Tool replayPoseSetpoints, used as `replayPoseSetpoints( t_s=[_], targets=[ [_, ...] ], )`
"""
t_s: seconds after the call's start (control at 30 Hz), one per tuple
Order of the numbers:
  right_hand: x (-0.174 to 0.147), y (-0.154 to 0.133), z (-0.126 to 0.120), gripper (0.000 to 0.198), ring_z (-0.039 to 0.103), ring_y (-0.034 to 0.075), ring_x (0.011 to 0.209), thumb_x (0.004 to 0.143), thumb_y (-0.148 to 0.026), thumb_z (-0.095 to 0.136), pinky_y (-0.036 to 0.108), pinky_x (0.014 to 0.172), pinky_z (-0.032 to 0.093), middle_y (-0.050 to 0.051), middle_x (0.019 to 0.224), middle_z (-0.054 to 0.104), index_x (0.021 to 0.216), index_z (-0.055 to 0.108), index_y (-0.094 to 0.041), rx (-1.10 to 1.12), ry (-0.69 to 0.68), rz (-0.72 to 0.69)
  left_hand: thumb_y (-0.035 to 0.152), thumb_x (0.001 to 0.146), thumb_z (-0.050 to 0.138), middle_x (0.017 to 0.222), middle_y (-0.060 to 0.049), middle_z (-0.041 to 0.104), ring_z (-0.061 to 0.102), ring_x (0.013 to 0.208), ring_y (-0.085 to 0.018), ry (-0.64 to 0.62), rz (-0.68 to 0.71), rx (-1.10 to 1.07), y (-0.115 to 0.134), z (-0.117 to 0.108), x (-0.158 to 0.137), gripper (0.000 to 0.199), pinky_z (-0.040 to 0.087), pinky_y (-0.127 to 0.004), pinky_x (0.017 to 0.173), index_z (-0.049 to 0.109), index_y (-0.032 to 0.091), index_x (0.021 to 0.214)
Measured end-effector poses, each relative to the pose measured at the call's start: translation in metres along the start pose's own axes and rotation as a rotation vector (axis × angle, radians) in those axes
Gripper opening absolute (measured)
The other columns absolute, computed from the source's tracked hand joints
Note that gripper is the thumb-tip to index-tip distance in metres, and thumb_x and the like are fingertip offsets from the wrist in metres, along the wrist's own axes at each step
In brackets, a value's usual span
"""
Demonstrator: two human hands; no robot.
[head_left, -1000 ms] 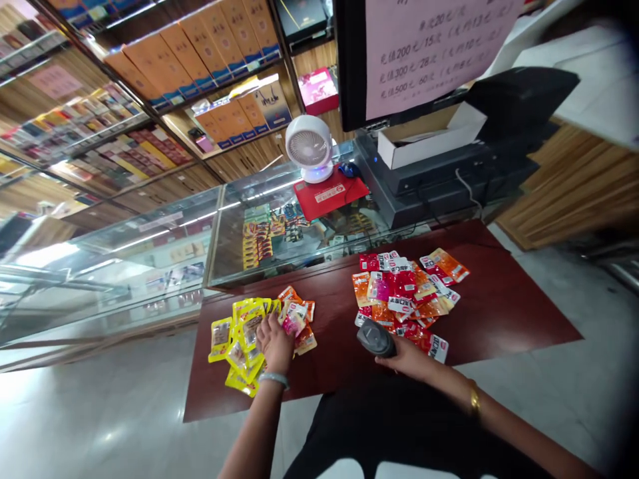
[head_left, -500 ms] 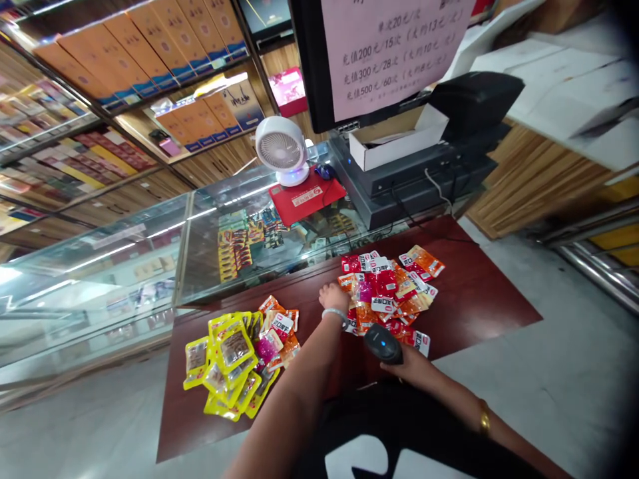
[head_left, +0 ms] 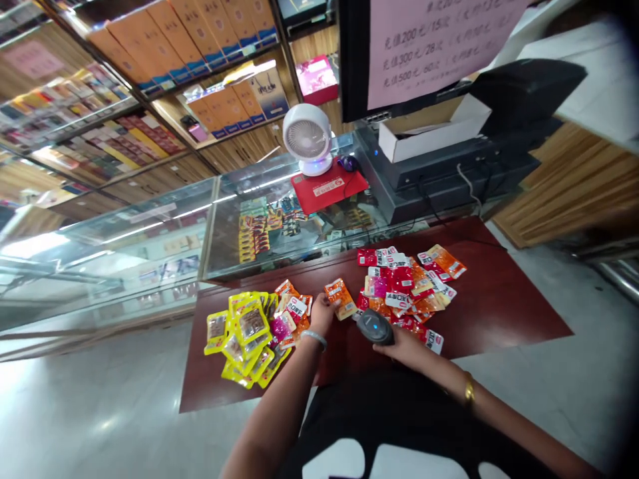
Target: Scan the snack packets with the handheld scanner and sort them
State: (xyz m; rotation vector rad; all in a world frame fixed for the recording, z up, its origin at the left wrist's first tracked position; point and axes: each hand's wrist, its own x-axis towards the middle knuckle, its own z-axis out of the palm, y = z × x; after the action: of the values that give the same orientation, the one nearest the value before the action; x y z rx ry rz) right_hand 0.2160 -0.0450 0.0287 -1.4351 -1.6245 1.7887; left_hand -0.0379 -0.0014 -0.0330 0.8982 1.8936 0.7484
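My left hand (head_left: pixel 325 314) pinches an orange snack packet (head_left: pixel 341 297) by its lower left edge, above the dark red board. In my right hand (head_left: pixel 394 344) is a black barcode scanner (head_left: pixel 374 326) with a blue light on top, its front end pointing towards the packet. To the right lies a loose pile of red and orange snack packets (head_left: pixel 399 279). On the left is a heap of yellow snack packets (head_left: pixel 252 324), with a smaller group of red, pink and orange packets (head_left: pixel 295 307) against its right side.
A glass display counter (head_left: pixel 224 266) runs behind the board (head_left: pixel 200 399). On it stand a white fan (head_left: pixel 307 136), a red mat (head_left: pixel 319 199) with a mouse, and a monitor bearing a pink price sheet (head_left: pixel 424 53). An open white box (head_left: pixel 429 143) sits on the dark till unit.
My left hand has drawn an orange packet leftward out of the right pile. The scanner stays by that pile, its front now towards the packet. The head view has shifted somewhat.
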Motion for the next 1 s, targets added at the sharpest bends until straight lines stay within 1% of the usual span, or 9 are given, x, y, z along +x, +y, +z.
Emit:
replayPoseSetpoints(
  t_s=[0.13,0.27,0.4,0.47,0.6,0.63,0.77,0.87,1.0],
  targets=[
    [0.012,-0.013,0.017,0.053,0.065,0.034,0.112,0.069,-0.037,0.079,0.049,0.101,0.048,0.012,0.118,0.073,0.117,0.067,-0.017,0.055,-0.118,-0.102,0.028,0.072,0.072,0.071,-0.003,0.064,0.06,0.066,-0.016,0.049,-0.013,0.087,-0.014,-0.033,-0.016,0.02,0.047,-0.027,0.066,0.059,0.015,0.081],
    [0.015,-0.015,0.027,0.056,0.066,0.033,0.11,0.069,-0.036,0.079,0.048,0.101,0.049,0.011,0.117,0.073,0.119,0.066,-0.017,0.019,-0.231,-0.144,0.034,0.076,0.067,0.078,-0.005,0.066,0.063,0.072,-0.019,0.131,-0.087,0.101,-0.026,-0.091,-0.035,0.026,0.049,-0.032,0.07,0.059,0.016,0.093],
    [0.01,-0.004,0.022,0.062,0.063,0.034,0.116,0.066,-0.035,0.081,0.05,0.105,0.045,0.012,0.123,0.07,0.123,0.064,-0.017,0.004,-0.216,-0.139,0.041,0.075,0.069,0.112,-0.013,0.063,0.057,0.109,-0.031,0.541,0.045,0.6,-0.024,-0.134,-0.047,0.047,0.043,-0.045,0.093,0.056,0.017,0.114],
    [0.005,0.007,0.015,0.062,0.063,0.034,0.116,0.066,-0.036,0.081,0.05,0.104,0.046,0.012,0.123,0.07,0.124,0.064,-0.018,-0.008,-0.18,-0.09,0.043,0.077,0.067,0.122,-0.014,0.059,0.05,0.119,-0.031,0.539,0.13,0.76,-0.013,-0.122,-0.045,0.052,0.037,-0.045,0.1,0.054,0.017,0.12],
    [-0.009,0.029,0.0,0.054,0.067,0.035,0.109,0.067,-0.037,0.08,0.049,0.097,0.05,0.012,0.115,0.074,0.117,0.068,-0.018,-0.069,-0.12,-0.008,0.046,0.081,0.065,0.113,-0.009,0.064,0.055,0.109,-0.024,0.018,0.243,0.803,0.015,-0.037,-0.04,0.037,0.039,-0.035,0.096,0.061,0.022,0.109],
    [-0.012,0.034,-0.003,0.053,0.067,0.035,0.108,0.067,-0.037,0.08,0.049,0.096,0.051,0.012,0.113,0.074,0.115,0.069,-0.018,-0.076,-0.101,0.006,0.05,0.079,0.067,0.114,-0.01,0.063,0.055,0.11,-0.025,-0.037,0.245,0.822,0.021,-0.012,-0.04,0.041,0.038,-0.035,0.095,0.062,0.021,0.109],
    [-0.022,0.047,-0.011,0.053,0.067,0.034,0.108,0.068,-0.035,0.079,0.048,0.096,0.051,0.011,0.114,0.074,0.117,0.067,-0.019,-0.032,-0.054,0.042,0.06,0.072,0.069,0.12,-0.015,0.057,0.049,0.114,-0.03,-0.025,0.206,0.946,0.036,0.056,-0.046,0.062,0.037,-0.04,0.094,0.057,0.016,0.113],
    [-0.026,0.051,-0.013,0.053,0.067,0.033,0.11,0.068,-0.037,0.078,0.049,0.098,0.049,0.01,0.116,0.074,0.117,0.067,-0.019,0.001,-0.043,0.058,0.057,0.074,0.069,0.121,-0.014,0.057,0.049,0.116,-0.029,-0.061,0.221,0.987,0.038,0.067,-0.047,0.054,0.036,-0.039,0.095,0.057,0.016,0.108],
    [-0.026,0.048,-0.015,0.057,0.066,0.033,0.112,0.069,-0.04,0.078,0.05,0.1,0.049,0.01,0.117,0.073,0.12,0.066,-0.019,0.021,-0.02,0.046,0.051,0.077,0.069,0.107,-0.012,0.066,0.058,0.108,-0.027,-0.104,0.119,0.939,0.031,0.048,-0.045,0.045,0.038,-0.035,0.089,0.056,0.018,0.104]
  ],
)
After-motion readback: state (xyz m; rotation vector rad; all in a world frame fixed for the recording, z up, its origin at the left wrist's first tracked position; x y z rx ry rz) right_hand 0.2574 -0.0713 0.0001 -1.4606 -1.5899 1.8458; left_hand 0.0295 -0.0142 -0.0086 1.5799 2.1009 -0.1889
